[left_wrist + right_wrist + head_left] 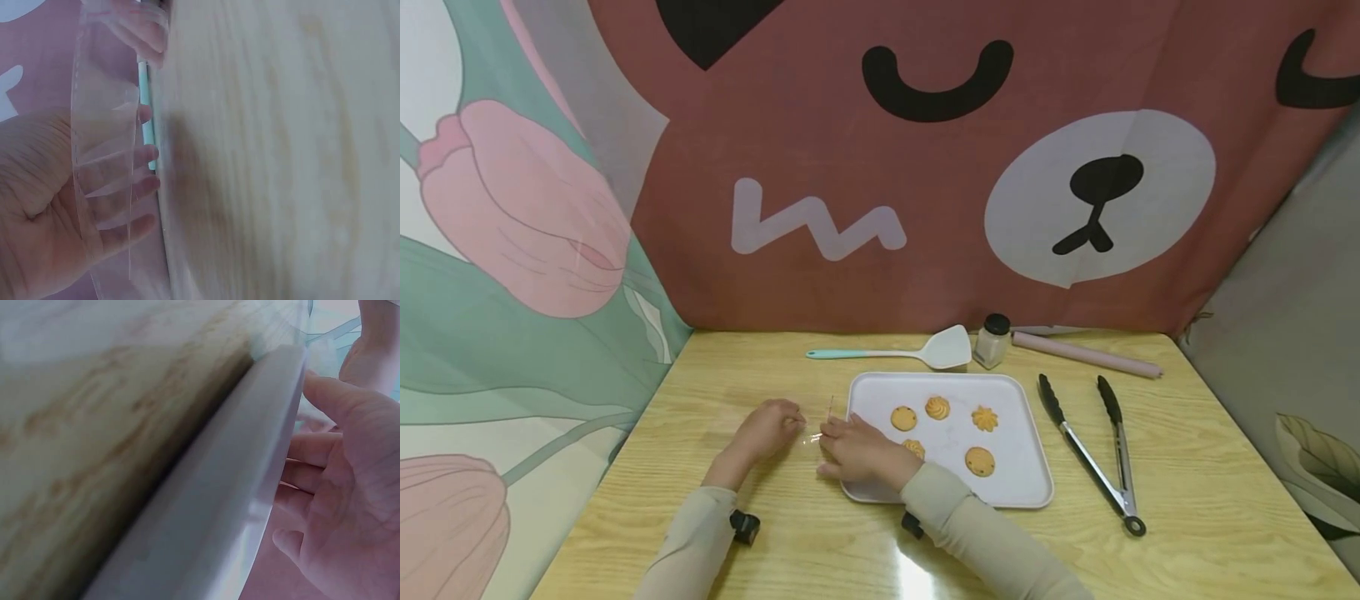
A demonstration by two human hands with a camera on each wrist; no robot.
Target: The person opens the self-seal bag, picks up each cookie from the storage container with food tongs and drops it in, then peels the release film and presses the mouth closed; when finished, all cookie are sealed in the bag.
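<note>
Clear film (103, 69) is seen at 9 o'clock of the tray (1015, 450), between left hand (769, 428) and right hand (861, 450); any pinch by either's fingers can't be told. If the tray's bumped mid-tug, 5 cookies (980, 461) could be scattered.

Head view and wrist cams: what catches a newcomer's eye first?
Likely the big bear-face backdrop behind the table. Next, the white tray of cookies mid-table, with spread tongs to its right. Then clear plastic, between the left hand and right hand by the tray's left edge.
</note>
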